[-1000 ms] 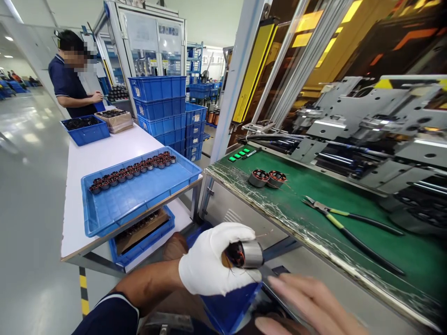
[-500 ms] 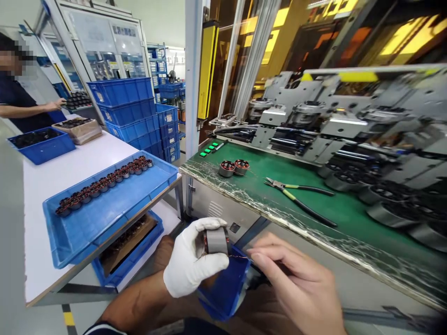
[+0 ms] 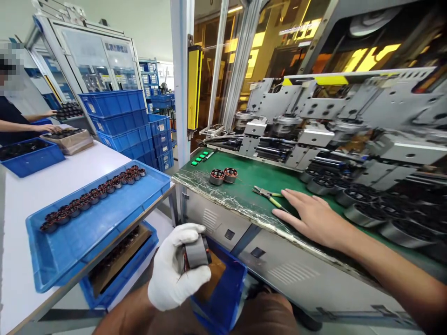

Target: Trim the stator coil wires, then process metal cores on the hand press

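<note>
My left hand (image 3: 167, 274), in a white glove, is wrapped round a wound motor stator (image 3: 196, 253) with a grey ring and copper-coloured wire. Thin wire ends stick out beneath it. Bare and with fingers stretched out, my right hand (image 3: 314, 218) is over the handles of a pair of cutting pliers (image 3: 270, 197). The pliers lie on the green bench top (image 3: 244, 195), their jaws pointing left, and the hand hides most of the handles. Whether the fingers touch them I cannot tell. Beyond the jaws, two wound stators (image 3: 223, 176) stand side by side.
Several grey and black cores (image 3: 366, 211) crowd the bench's right side, below the winding machine (image 3: 314, 135). At left, a blue tray (image 3: 122, 207) carries a double row of stators. A blue bin (image 3: 235, 288) sits below my left hand. Another person (image 3: 21, 121) works at far left.
My right hand has let go of the wire end at the stator and moved up and right to the pliers. My left hand, still holding the stator, has shifted left and tilted it.
</note>
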`<state>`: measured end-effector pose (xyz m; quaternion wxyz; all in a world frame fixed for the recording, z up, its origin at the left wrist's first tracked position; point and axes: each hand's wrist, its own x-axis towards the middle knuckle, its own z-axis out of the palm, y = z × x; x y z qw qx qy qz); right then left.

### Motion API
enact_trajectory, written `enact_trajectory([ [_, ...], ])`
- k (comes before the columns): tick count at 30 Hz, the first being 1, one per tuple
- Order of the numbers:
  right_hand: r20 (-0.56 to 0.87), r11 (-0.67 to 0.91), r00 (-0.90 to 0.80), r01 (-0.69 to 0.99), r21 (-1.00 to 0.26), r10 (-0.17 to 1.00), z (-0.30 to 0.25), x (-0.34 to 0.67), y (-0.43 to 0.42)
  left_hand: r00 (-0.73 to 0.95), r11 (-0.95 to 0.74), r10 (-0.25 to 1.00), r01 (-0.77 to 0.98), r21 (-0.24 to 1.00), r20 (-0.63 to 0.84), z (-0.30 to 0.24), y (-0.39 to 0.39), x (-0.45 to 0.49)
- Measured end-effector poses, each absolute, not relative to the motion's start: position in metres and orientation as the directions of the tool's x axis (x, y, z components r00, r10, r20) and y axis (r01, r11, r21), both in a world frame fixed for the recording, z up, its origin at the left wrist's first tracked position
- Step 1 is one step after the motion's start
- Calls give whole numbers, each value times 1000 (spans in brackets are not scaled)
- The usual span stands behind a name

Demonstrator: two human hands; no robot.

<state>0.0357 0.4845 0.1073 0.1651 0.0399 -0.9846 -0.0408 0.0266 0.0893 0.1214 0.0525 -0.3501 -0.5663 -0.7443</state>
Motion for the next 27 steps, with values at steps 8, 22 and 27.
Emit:
enact_trajectory([
  [8,484,896,-760,-301,328,-433,122,113,428,-790,-335,257,467,818,556,124,93,17],
  [22,585,814,-794,-444,-374,-164,76,155,276,-720,-352,333,504,789,609,120,101,29],
  [27,595,784,-785,-474,-400,-171,79,151,273,-709,-304,324,549,779,626,120,98,30],
])
